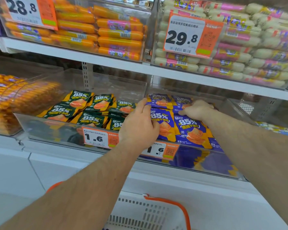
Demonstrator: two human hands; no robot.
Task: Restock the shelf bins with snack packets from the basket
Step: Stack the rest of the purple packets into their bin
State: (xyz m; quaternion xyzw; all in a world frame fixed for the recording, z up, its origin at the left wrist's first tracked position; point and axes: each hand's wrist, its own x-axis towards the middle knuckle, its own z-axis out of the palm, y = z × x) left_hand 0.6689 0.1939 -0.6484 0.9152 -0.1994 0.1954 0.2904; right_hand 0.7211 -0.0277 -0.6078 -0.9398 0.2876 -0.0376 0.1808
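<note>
Restocking the purple bin, packets being settled in place. Both of your hands are inside the clear acrylic bin (206, 165) on the lower shelf, among the purple snack packets (192, 130). Your left hand (139, 123) lies over the left-hand stack with its fingers curled onto a packet's upper edge, thumb up along the partition; it appears to grip that packet, though the palm hides the contact. Your right hand (197, 109) reaches further back, fingers bent down onto the rear packets; whether it pinches one or only presses cannot be told. The white basket (140, 213) with its orange handle (183, 211) sits below, near your forearms; what it holds is out of view.

To finish this step well, stand each packet upright with its printed face toward the aisle, as the front packets already are. Push the rear row back before you release, so the front row does not tip over the bin's low front wall. Keep purple stock on its own side of the partition: the green snack packets (90, 112) in the neighbouring bin carry the same design. Leave the price tag (160, 150) unobstructed.
</note>
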